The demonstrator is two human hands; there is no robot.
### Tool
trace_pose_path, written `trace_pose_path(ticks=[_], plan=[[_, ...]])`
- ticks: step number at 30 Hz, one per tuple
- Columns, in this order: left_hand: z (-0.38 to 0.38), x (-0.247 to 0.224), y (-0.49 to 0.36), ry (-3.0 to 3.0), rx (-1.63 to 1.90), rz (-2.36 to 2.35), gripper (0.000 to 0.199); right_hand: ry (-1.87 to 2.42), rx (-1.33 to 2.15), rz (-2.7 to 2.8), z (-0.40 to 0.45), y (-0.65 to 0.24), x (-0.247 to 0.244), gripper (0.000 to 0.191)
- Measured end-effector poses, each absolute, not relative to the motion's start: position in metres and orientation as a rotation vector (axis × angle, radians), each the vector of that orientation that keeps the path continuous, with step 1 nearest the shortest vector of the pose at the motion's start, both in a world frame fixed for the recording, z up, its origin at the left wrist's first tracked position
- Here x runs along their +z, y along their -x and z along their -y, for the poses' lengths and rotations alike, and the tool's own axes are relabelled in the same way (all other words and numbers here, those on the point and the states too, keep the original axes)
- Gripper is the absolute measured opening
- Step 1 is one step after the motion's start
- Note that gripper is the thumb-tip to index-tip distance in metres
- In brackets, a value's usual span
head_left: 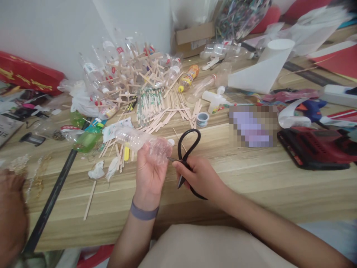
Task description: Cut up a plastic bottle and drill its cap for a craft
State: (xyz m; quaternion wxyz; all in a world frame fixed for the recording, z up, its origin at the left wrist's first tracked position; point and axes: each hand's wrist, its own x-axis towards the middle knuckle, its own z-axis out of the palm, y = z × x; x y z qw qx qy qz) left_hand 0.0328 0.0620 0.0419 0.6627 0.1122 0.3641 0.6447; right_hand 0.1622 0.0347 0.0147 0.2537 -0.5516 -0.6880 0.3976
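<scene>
A clear plastic bottle (134, 138) lies tilted in my left hand (150, 171), whose fingers wrap round its end nearest me. My right hand (195, 173) grips a pair of black-handled scissors (189, 143) with the blades spread. One blade tip points left and meets or nearly meets the bottle's end beside my left fingers; the exact contact is too small to tell. The other blade points down. A purple-grey band is round my left wrist.
Bottles and wooden sticks (164, 119) are piled at the back. A green bottle (89, 138) lies left, a wire spool (202, 119) ahead, and a red and black power tool (315, 147) right. Another person's hand (12, 197) rests at the far left.
</scene>
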Motion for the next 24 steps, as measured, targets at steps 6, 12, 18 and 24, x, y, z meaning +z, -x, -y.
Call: trace_pose_path(ticks=[6,12,18,24], plan=[[-0.06,0.045,-0.032,-0.284,1.459,-0.745,0.015,1.517,0.919,1.891,-0.036,-0.17,0.017,0.042],[-0.06,0.049,-0.031,-0.197,1.418,-0.776,0.019,1.347,-0.055,2.146,-0.038,-0.181,0.009,0.032],[-0.061,0.052,-0.03,-0.123,1.399,-0.829,0.019,1.433,0.275,2.067,-0.039,-0.174,0.004,0.031],[-0.061,0.049,-0.033,-0.135,1.432,-0.816,0.017,1.504,0.805,1.86,-0.034,-0.163,0.003,0.039]])
